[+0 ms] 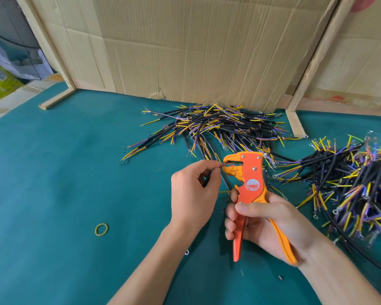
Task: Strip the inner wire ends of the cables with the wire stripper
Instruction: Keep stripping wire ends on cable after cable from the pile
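My right hand (264, 219) grips the handles of an orange and yellow wire stripper (249, 179), its jaws pointing left. My left hand (191, 186) pinches a short black cable (206, 181) between thumb and fingers, and the cable's thin inner wire end reaches into the stripper's jaws. Most of that cable is hidden by my fingers. A pile of black cables with yellow, purple and blue inner wires (218, 126) lies behind the tool on the green table (75, 172). A second, denser pile of cables (356, 186) lies at the right.
A yellow rubber band (101, 229) lies on the table at the front left. Cardboard walls (185, 45) on wooden frames close off the back. A small metal ring terminal (186, 252) and bits of stripped insulation lie near my forearms.
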